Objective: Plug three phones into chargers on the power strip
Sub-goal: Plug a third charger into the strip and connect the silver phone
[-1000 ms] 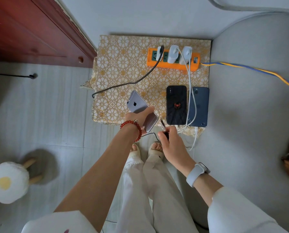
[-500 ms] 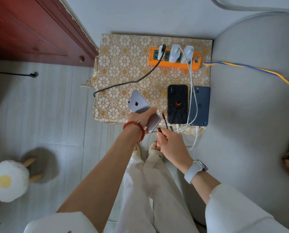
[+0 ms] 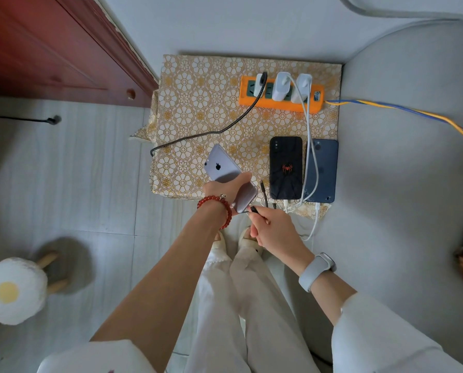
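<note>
My left hand (image 3: 222, 188) grips a lilac phone (image 3: 222, 168) back-up over the front edge of the patterned table (image 3: 198, 103). Pinched in my right hand (image 3: 272, 227) is the black cable's plug (image 3: 253, 210), which sits right at the phone's bottom end. The black braided cable (image 3: 225, 129) runs from a white charger on the orange power strip (image 3: 280, 102). A black phone with a red spider (image 3: 286, 168) and a dark blue phone (image 3: 322, 170) lie side by side at the table's right, each with a white cable (image 3: 309, 146) at its lower end.
A red-brown wooden cabinet (image 3: 63, 49) stands at the left. On the right is a grey cushioned seat (image 3: 408, 170), crossed by a blue-yellow cord (image 3: 400, 111). An egg-shaped plush stool (image 3: 12, 290) sits on the tiled floor at lower left. My feet are below the table edge.
My right hand has brought the black plug up and leftward, from below the table edge to the lilac phone's bottom end. The left hand keeps hold of the phone.
</note>
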The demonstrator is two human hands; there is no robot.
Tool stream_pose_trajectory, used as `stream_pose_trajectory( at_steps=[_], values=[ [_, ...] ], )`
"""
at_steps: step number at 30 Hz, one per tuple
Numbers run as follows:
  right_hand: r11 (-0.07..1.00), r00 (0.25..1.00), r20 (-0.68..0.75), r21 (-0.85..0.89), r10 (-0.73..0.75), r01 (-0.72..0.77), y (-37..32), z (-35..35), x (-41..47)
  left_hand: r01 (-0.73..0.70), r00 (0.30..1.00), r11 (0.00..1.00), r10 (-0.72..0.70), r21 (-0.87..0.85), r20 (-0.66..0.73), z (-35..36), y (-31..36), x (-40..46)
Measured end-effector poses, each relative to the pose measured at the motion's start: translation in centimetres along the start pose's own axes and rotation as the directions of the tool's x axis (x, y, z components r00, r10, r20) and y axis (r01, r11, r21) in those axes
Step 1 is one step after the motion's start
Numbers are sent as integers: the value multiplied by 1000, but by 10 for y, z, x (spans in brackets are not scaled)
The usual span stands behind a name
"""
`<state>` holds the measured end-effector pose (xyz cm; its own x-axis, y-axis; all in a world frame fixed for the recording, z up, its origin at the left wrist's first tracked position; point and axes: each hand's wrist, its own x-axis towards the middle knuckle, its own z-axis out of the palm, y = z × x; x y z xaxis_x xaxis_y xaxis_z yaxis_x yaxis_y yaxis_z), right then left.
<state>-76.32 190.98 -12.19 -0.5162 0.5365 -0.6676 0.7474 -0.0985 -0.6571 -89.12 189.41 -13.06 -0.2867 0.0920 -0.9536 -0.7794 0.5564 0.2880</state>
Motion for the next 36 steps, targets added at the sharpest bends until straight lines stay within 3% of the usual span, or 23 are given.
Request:
stream_pose_trajectory(
  at_steps=[4, 11, 17, 22, 25, 27, 29, 30, 33, 36],
  values=[
    [984, 993, 73, 146, 98, -107, -2, -7, 4, -45, 999, 997, 46, 58, -12, -2, -3, 2],
    [949, 971, 166, 237, 171, -208, -6, -9, 7, -105, 994, 982, 108, 156, -13, -1, -4, 0],
    [958, 975, 145, 210, 170, -198, -1, 6, 1, -148, 986, 932, 166, 331, -27, -7, -17, 10],
    [959, 981, 124, 223, 152, -177, 6, 18, -9, -88, 995, 935, 97, 343, -8, -13, -26, 10],
    [997, 996, 76, -68, -36, 42, 15, 14, -11, -123, 991, 894, 137, 431, -1, -14, -30, 11],
    [895, 975, 188, -404, -121, 188, 25, 5, -11, -202, 974, 837, 228, 509, 11, -16, -30, 12],
    [751, 938, 345, -608, -43, 258, 39, -3, -9, -269, 948, 749, 315, 605, 32, -19, -29, 15],
    [729, 921, 389, -636, 21, 252, 46, -6, -9, -291, 936, 696, 350, 656, 43, -19, -28, 15],
    [813, 883, 435, -570, 175, 120, 59, -5, -11, -322, 903, 536, 420, 780, 84, -11, -24, 16],
    [871, 882, 416, -492, 220, 15, 66, -4, -12, -342, 875, 446, 471, 827, 108, 9, -23, 21]
  ],
)
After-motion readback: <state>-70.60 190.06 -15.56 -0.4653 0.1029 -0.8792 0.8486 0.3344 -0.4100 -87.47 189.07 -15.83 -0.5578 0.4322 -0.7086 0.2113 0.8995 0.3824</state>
